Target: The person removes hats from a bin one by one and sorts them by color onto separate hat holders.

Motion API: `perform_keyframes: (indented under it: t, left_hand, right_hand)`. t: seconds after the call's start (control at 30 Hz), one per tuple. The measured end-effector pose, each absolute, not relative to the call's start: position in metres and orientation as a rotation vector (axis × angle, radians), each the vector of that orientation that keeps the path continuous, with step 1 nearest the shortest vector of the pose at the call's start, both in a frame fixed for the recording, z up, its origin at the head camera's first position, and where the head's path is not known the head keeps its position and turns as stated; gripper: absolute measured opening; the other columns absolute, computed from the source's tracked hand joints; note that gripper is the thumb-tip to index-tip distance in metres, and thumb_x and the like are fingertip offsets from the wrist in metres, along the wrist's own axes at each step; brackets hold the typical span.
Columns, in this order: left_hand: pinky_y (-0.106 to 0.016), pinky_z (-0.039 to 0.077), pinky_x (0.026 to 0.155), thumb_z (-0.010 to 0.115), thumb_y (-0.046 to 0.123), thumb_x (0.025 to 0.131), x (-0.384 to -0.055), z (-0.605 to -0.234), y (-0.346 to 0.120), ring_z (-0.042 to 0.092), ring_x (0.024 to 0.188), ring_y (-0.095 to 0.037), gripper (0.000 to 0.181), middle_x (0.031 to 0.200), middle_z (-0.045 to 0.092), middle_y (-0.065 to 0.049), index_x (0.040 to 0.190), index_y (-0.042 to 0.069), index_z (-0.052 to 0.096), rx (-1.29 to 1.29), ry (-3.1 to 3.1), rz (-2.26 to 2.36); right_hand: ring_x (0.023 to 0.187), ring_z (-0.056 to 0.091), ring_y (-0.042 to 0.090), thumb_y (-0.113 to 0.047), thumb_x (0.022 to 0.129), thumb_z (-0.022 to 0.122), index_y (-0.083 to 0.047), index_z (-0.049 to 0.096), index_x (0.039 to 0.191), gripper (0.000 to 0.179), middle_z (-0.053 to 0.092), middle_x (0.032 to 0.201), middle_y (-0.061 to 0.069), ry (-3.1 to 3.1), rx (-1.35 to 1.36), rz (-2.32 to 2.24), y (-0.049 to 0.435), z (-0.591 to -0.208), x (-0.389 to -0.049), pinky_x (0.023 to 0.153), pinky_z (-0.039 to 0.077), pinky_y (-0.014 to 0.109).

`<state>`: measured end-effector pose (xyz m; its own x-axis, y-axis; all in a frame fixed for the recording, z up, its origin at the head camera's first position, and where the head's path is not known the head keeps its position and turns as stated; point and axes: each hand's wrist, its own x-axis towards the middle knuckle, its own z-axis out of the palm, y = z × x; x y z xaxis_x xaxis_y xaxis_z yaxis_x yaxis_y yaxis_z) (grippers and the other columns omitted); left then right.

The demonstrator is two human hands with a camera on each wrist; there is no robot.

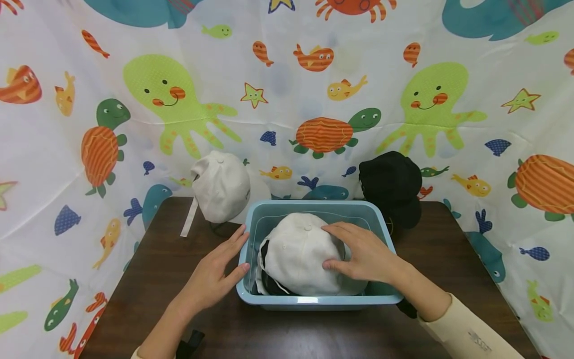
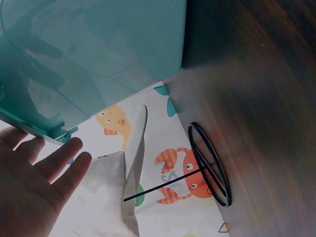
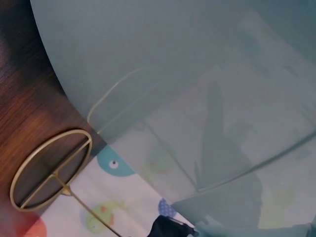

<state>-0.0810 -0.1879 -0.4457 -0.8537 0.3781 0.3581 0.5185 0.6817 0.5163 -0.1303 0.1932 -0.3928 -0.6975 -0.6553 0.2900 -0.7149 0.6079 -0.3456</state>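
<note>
A light-blue plastic bin (image 1: pixel 320 300) stands on the table in the head view. Inside it lies a white cap (image 1: pixel 298 252), crown up, with something black showing under its left edge. My left hand (image 1: pixel 215 274) is at the bin's left rim, fingers extended and thumb spread; the left wrist view shows those fingers (image 2: pixel 64 168) beside the rim. Over the bin, my right hand (image 1: pixel 360 252) reaches from the right, fingers and thumb spread at the cap's right side. Whether it presses the cloth cannot be told. The right wrist view shows the bin's wall (image 3: pixel 148 59), not the hand.
Behind the bin at left, another white cap (image 1: pixel 221 187) hangs on a black wire stand (image 2: pixel 210 165). At back right a black cap (image 1: pixel 390 184) sits on a gold wire stand (image 3: pixel 52 170). A sea-animal curtain (image 1: pixel 287 99) borders the dark wooden table (image 1: pixel 148 279).
</note>
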Motion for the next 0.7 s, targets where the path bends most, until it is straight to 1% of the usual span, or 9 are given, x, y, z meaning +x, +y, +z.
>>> perform_keyframes:
  t: [0.17,0.3,0.4,0.53,0.7]
  left_hand:
    - [-0.062,0.045,0.109,0.066,0.03,0.102,-0.0812,-0.4458,-0.1881,0.045,0.148,-0.032,0.066,0.169,0.035,-0.004,0.162,0.013,0.042,-0.723,-2.668,-0.928]
    - [-0.062,0.045,0.109,0.066,0.03,0.103,-0.0811,-0.4462,-0.1885,0.044,0.148,-0.031,0.066,0.169,0.034,-0.003,0.162,0.015,0.041,-0.723,-2.666,-0.939]
    - [-0.062,0.045,0.109,0.066,0.03,0.103,-0.081,-0.446,-0.1887,0.044,0.149,-0.031,0.066,0.17,0.034,-0.002,0.163,0.016,0.041,-0.721,-2.67,-0.945]
    - [-0.063,0.044,0.109,0.065,0.031,0.103,-0.0809,-0.4459,-0.189,0.043,0.149,-0.031,0.067,0.17,0.033,-0.002,0.163,0.017,0.04,-0.713,-2.677,-0.952]
    - [-0.063,0.044,0.109,0.065,0.031,0.103,-0.0812,-0.4458,-0.1893,0.043,0.149,-0.032,0.066,0.17,0.033,-0.002,0.163,0.017,0.04,-0.711,-2.682,-0.966]
  right_hand:
    - [0.115,0.066,0.018,-0.04,0.085,0.088,-0.008,0.064,0.14,0.068,0.07,0.129,0.002,-2.635,1.184,0.725,0.1918,-0.3935,-0.1329,0.095,0.057,0.046]
    - [0.101,0.065,0.012,-0.029,0.085,0.09,-0.008,0.067,0.135,0.059,0.071,0.119,-0.002,-2.579,1.206,0.819,0.1913,-0.3947,-0.1343,0.085,0.059,0.039]
    - [0.092,0.062,0.011,-0.022,0.085,0.09,-0.008,0.069,0.131,0.053,0.071,0.112,-0.005,-2.546,1.222,0.898,0.1913,-0.3956,-0.1353,0.078,0.058,0.038]
    - [0.089,0.062,0.01,-0.015,0.085,0.089,-0.009,0.07,0.128,0.048,0.071,0.108,-0.006,-2.521,1.236,0.956,0.1916,-0.3969,-0.137,0.074,0.059,0.039]
    - [0.087,0.063,0.01,-0.011,0.084,0.089,-0.01,0.072,0.126,0.045,0.072,0.105,-0.006,-2.502,1.236,1.006,0.192,-0.3966,-0.1379,0.07,0.059,0.035]
